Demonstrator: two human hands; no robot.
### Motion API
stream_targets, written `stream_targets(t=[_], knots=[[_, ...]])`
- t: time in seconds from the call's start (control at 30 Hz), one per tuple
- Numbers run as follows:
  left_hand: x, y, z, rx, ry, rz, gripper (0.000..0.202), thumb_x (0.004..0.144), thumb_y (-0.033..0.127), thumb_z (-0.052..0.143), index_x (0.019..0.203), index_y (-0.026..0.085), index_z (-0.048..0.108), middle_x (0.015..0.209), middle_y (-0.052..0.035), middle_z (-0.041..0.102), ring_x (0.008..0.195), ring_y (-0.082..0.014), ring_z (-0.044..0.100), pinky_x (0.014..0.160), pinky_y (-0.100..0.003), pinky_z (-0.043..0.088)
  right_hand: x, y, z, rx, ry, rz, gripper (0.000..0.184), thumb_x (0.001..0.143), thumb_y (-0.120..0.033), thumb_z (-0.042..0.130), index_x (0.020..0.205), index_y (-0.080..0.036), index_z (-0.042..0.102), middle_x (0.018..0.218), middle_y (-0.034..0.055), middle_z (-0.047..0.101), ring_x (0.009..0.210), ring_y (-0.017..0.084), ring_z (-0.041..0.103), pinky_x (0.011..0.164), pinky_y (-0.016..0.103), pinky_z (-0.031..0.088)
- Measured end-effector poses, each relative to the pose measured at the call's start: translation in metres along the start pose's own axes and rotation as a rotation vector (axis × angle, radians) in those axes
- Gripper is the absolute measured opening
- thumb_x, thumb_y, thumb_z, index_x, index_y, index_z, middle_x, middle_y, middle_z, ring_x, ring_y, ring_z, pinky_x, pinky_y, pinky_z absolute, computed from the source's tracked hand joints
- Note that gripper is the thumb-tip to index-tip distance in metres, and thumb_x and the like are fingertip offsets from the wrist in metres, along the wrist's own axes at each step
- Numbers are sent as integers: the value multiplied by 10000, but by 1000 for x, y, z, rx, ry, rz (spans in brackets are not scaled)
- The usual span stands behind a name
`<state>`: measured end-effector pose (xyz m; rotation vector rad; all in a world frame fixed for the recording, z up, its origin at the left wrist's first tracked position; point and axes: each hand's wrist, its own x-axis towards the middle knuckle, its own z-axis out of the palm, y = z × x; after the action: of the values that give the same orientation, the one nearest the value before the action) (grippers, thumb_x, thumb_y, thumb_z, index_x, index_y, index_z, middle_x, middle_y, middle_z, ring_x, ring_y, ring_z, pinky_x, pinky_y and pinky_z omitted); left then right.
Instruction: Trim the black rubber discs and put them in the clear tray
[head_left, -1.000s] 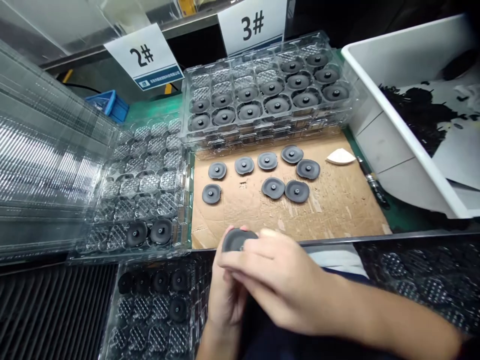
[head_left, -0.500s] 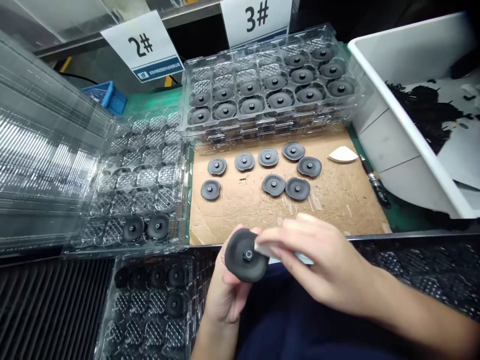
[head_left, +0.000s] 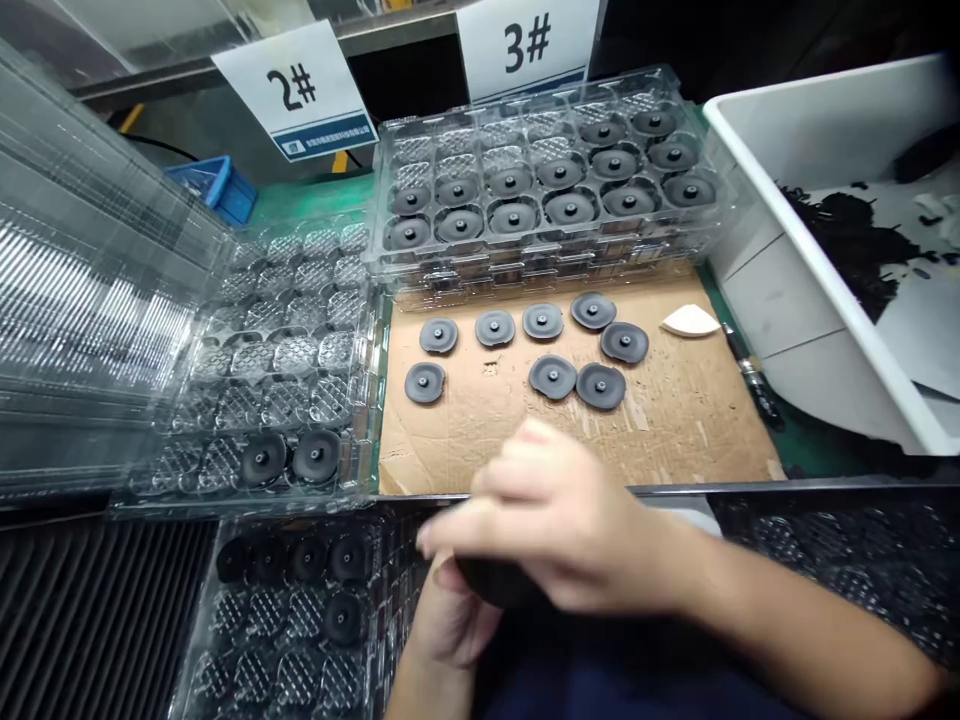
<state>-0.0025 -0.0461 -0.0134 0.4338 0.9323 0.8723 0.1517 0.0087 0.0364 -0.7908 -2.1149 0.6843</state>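
Just under the blurred fingers of the right hand (head_left: 555,515), seen from the head camera: a dark, smooth, rounded disc (head_left: 496,582), mostly hidden, hard to separate from the dark clothing (head_left: 577,670) behind. Held at its edge by the left hand (head_left: 454,620), with fingers closed round it and partly covered. For the right fingers, bent and close together: impossible to tell whether gripping something, or whether touching the disc.

Beyond the fingers, on scuffed brown cardboard (head_left: 465,450), eight matte grey dished discs (head_left: 553,376) with raised hubs, plus a roughly triangular white piece (head_left: 690,321). Farther beyond, stacked clear plastic trays (head_left: 450,270) with pocketed grey discs (head_left: 571,208). Left of the fingers, a glossy, textured clear tray (head_left: 285,400); below it, a shadowed tray (head_left: 296,620), cut off underneath. Rightward, a smooth white bin (head_left: 817,260), also cut off.
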Motion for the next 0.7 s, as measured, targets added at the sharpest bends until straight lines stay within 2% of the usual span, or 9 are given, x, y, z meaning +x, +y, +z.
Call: stream_targets(t=[0.1,0.17,0.23,0.3,0.4,0.47,0.53,0.63,0.7], knots=[[-3,8,2,-154,-87,-85,611,522,602,709,1057,311,669,1021,-11,704,894,-238,669,793,-336,548,2,33,8,78,151,346,237,884,-178,479,1054,-179,643,856,25,641,673,112,504,646,254,378],[-5,12,3,-272,-135,-100,559,554,596,680,1037,315,682,1008,0,712,890,-215,678,782,-291,548,-3,61,21,105,117,537,225,853,-169,528,1035,-187,659,868,24,637,678,112,521,647,250,403],[-5,14,2,-363,-163,-111,498,604,582,646,1015,305,695,1006,0,714,918,-213,674,800,-281,543,-13,82,40,113,48,600,230,806,-123,559,995,-177,679,875,39,619,735,135,550,685,276,427],[-4,14,-1,-405,-172,-135,487,634,581,624,1021,293,693,1023,-8,709,915,-210,676,795,-279,544,-26,91,57,101,83,619,257,790,-87,539,1000,-149,673,956,79,586,837,168,562,720,305,444],[-3,14,-6,-432,-206,-138,477,684,597,590,1042,294,677,1032,-13,702,845,-189,693,707,-245,559,-39,83,68,93,195,654,301,829,-94,456,1078,-136,621,1090,125,524,971,199,538,723,319,459],[-2,16,-7,-423,-196,-111,463,738,595,548,1102,322,634,1033,-13,698,777,-171,700,637,-224,553,-42,69,64,113,233,643,298,844,-106,430,1074,-154,613,1073,109,546,992,196,537,733,316,465],[-1,18,-5,-393,-129,-66,491,778,590,512,1206,351,541,1018,-14,693,743,-154,690,636,-232,540,-44,57,57,147,230,610,283,851,-112,422,1032,-174,630,1021,82,591,975,183,553,757,312,468],[4,15,0,-170,17,141,698,739,544,610,1349,343,335,1026,-29,664,802,-162,651,752,-280,508,-50,46,50,172,215,610,240,851,-135,447,955,-186,658,939,60,622,806,151,579,678,281,473],[7,10,0,131,111,369,852,681,386,732,1381,300,255,1097,-64,618,932,-199,616,856,-316,472,-57,43,47,156,238,649,201,846,-152,480,942,-177,656,890,56,612,682,127,547,601,262,458]])
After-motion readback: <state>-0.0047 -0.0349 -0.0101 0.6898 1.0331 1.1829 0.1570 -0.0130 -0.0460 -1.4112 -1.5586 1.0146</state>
